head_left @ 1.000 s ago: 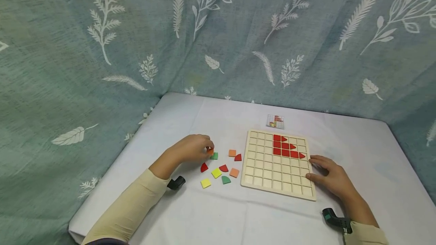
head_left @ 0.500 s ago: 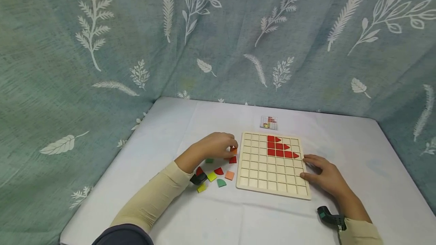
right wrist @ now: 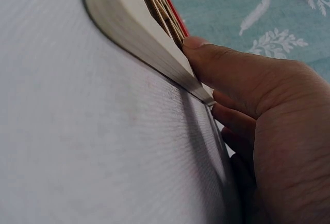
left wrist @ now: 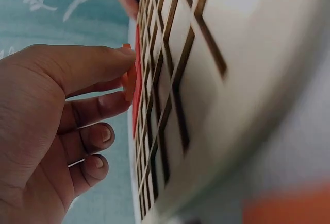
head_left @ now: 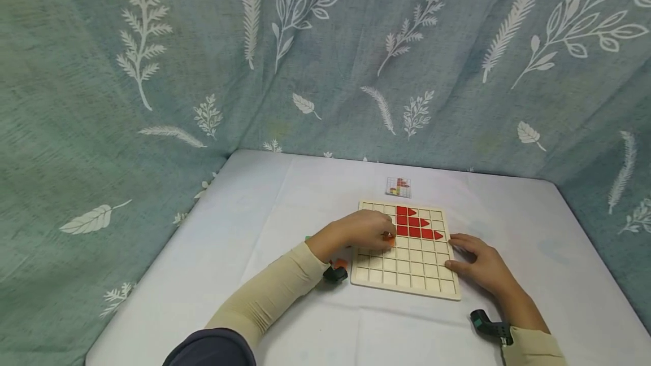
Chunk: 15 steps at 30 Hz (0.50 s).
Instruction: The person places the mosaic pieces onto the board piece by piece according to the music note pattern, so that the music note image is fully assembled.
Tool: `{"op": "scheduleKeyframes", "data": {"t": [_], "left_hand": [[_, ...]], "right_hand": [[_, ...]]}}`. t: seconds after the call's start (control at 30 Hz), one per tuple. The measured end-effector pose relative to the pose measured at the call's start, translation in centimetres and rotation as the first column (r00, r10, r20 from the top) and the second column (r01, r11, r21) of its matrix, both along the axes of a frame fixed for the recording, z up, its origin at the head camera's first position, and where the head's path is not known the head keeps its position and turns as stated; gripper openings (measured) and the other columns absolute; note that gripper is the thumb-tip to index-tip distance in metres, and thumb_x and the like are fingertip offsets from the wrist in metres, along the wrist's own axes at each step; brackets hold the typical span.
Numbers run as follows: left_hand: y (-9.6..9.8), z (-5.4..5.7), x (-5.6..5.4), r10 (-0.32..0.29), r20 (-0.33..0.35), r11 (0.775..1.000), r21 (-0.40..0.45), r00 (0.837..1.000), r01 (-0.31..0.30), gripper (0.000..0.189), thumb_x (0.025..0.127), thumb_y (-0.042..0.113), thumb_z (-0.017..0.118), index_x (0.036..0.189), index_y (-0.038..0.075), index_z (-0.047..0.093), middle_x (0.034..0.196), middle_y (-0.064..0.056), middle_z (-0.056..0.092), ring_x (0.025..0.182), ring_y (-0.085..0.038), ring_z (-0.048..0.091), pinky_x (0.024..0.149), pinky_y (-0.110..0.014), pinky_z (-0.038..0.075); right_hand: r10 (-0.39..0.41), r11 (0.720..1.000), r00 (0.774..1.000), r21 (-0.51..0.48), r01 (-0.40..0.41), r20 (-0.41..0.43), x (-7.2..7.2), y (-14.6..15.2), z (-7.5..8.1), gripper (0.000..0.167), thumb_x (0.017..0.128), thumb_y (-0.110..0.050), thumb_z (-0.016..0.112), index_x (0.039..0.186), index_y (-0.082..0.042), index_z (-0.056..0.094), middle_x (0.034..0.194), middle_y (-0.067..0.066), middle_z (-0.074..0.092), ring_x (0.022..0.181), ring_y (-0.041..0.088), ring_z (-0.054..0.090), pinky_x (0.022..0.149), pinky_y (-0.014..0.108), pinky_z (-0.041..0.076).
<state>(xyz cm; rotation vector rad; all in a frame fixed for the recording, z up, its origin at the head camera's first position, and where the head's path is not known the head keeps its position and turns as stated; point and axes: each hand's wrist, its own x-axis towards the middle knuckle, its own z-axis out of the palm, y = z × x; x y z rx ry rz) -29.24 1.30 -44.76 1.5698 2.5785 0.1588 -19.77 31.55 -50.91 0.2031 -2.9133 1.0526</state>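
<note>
My left hand is over the left half of the wooden grid board. It pinches an orange tile between thumb and index finger, the other fingers loosely bent. The tile is tilted on edge, close to the lowest row of red tiles; whether it touches the board I cannot tell. Those red tiles form three rows with pointed right ends. My right hand rests at the board's right edge, its thumb on the rim and its fingers against the side.
A small pattern card lies behind the board. Left of it, an orange tile shows by the wrist camera; the left arm hides most other loose tiles. A leaf-patterned cloth hangs behind the white table.
My left hand has carried the orange tile rightward from the loose tiles onto the board area. The right hand has stayed at the board's edge. The head view has shifted slightly.
</note>
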Motion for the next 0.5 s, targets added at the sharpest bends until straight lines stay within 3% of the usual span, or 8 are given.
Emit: {"op": "scheduleKeyframes", "data": {"t": [0.23,0.5], "left_hand": [[2.5,-0.4,-0.4,-0.035,-0.031,0.999,-0.014,0.999,0.035,0.009,0.092,0.029,0.064,0.095,0.022,0.069,0.082,0.010,0.054,0.072,-0.005,0.044,0.061,-0.022,0.034],[3.5,-0.2,-0.4,-0.001,-0.026,0.998,-0.057,1.000,-0.001,0.011,0.091,0.031,0.066,0.098,0.023,0.069,0.085,0.011,0.054,0.076,-0.007,0.045,0.063,-0.024,0.036]], "right_hand": [[-0.001,1.000,1.000,-0.003,0.001,0.005,0.0,0.1,-0.1,0.072,0.078,-0.044,0.080,0.131,-0.001,0.059,0.142,0.018,0.046,0.134,0.044,0.033,0.105,0.059,0.026],[-0.008,1.000,1.000,-0.002,0.008,0.007,-0.1,0.0,0.1,0.074,0.077,-0.047,0.080,0.132,-0.003,0.059,0.143,0.018,0.045,0.134,0.043,0.033,0.105,0.060,0.026]]}}
